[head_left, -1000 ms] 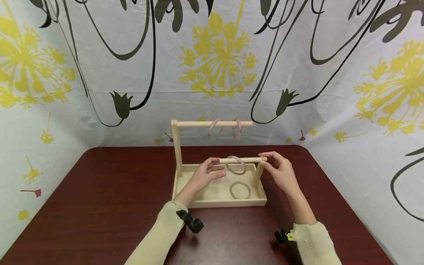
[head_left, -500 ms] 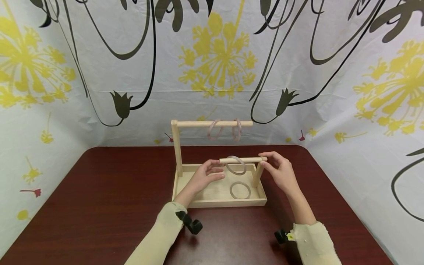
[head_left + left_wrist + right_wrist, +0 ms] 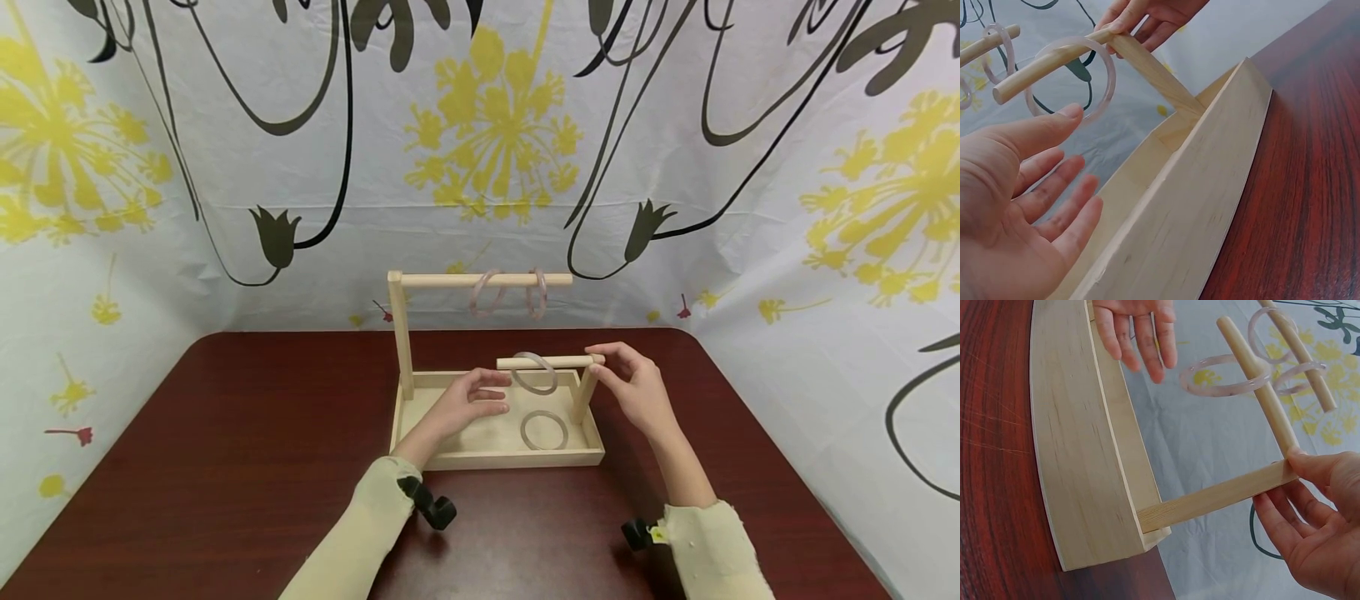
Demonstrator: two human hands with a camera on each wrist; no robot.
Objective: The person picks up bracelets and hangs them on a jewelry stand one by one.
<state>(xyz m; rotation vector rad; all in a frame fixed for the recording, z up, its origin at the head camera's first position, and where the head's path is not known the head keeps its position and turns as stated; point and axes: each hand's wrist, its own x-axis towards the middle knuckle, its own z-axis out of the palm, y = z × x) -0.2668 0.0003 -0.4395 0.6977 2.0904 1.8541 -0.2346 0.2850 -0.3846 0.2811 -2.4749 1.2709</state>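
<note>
A wooden bangle stand point(image 3: 495, 460) has a tray base and two horizontal rods on posts. My right hand point(image 3: 636, 390) pinches the top of the short right post, where the lower rod point(image 3: 573, 362) joins it. One translucent pinkish bangle point(image 3: 1110, 81) hangs on that lower rod, between the hands. Left of the rod's free end, my left hand point(image 3: 467, 403) hovers over the tray with fingers extended, holding nothing. A second bangle point(image 3: 545, 448) lies flat in the tray. Two more bangles point(image 3: 486, 293) hang on the taller back rod point(image 3: 442, 281).
The stand sits on a dark red wooden table point(image 3: 247, 467). A white curtain point(image 3: 360, 183) with yellow and dark plant prints surrounds the table's back and sides. The tall left post point(image 3: 401, 337) rises just beyond the left hand.
My left hand has lowered slightly, away from the free end of the lower rod. The right hand keeps its hold on the post top, and the bangles stay where they were.
</note>
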